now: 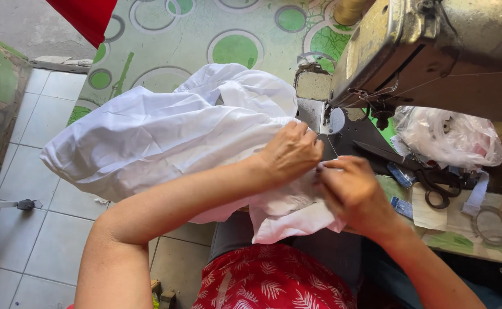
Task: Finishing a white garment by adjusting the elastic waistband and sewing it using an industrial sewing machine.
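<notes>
red leaf-print lap (pixel 274 283) at the bottom, two bare forearms reaching over it to white cloth (pixel 165 137) at a sewing machine (pixel 434 51).

the left hand (pixel 290 153) lies knuckles up on the white cloth, its fingers curled down and pinching a fold just in front of the machine's needle area. the right hand (pixel 351 191) is just beside it, fingertips drawn together on the cloth's edge, gripping it. most of the cloth billows out to the left over a table cover (pixel 233 48) printed with green circles, and a corner of it hangs down toward the lap. black scissors (pixel 417 171) lie to the right of the hands, near a crumpled clear plastic bag (pixel 451 137). pale floor tiles (pixel 44 229) show at the left.
</notes>
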